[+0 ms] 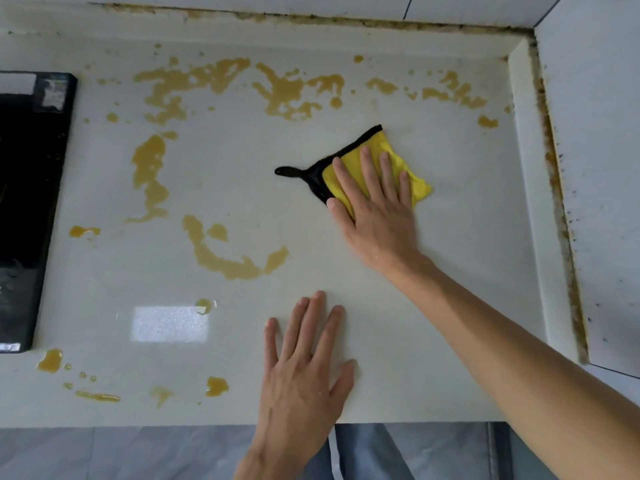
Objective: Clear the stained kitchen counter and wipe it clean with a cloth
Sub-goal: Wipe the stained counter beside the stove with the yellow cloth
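A white counter point(450, 306) fills the view, marked with amber-brown stains point(221, 258) along the back, down the left middle and near the front left edge. A folded yellow cloth point(374, 150) with black trim and a black hanging loop lies right of centre. My right hand point(377, 209) presses flat on the cloth with straight, spread fingers. My left hand point(304, 368) rests flat on bare counter near the front edge, fingers spread and holding nothing.
A black cooktop point(31, 209) is set into the counter at the left edge. White tiled walls point(595, 133) close the back and right sides, with grimy brown seams point(557, 209) along them. The front edge of the counter drops to a grey floor.
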Action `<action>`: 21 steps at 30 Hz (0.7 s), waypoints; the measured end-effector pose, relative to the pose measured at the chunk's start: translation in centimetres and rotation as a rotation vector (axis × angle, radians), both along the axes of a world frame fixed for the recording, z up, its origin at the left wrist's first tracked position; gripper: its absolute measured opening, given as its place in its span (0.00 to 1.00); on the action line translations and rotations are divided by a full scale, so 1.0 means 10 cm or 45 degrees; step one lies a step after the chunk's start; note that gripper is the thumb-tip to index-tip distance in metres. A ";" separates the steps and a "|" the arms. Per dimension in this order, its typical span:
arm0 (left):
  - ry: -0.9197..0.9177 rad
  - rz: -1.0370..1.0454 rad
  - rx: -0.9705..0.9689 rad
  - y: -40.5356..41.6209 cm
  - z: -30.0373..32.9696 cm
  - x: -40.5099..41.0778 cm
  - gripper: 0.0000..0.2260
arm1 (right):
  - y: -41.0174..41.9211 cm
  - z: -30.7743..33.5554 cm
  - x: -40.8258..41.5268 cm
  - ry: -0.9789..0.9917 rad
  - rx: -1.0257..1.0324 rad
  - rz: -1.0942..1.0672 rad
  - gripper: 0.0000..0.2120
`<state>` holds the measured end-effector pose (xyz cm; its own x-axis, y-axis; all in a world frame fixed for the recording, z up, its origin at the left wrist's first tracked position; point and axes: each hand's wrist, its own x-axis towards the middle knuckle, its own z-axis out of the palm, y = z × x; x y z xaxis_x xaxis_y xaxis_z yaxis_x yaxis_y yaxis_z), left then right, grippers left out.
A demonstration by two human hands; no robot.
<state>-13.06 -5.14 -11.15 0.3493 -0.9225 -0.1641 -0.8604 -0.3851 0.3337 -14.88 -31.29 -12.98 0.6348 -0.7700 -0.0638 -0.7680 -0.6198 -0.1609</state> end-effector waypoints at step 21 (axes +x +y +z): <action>0.011 0.027 -0.088 -0.64 0.23 0.06 0.26 | -0.62 0.06 -0.51 0.068 0.046 -0.064 0.31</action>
